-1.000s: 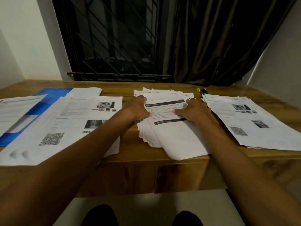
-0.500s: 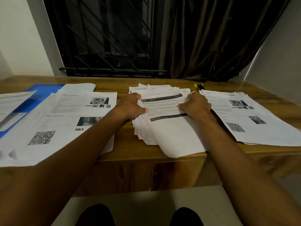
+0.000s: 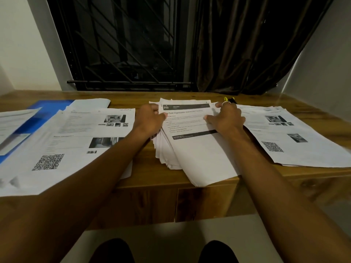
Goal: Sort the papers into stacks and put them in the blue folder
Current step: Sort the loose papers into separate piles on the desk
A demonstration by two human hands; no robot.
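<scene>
- Left hand (image 3: 150, 118) grips the middle stack (image 3: 199, 158) at its left edge, thumb on top
- Right hand (image 3: 227, 118) grips its right side
- Blue folder (image 3: 49, 106) lies far left on the counter (image 3: 144, 168)

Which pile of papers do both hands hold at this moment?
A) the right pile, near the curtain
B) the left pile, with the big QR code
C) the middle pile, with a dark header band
C: the left hand and the right hand hold the two sides of the middle pile, thumbs on its top sheet.
</scene>
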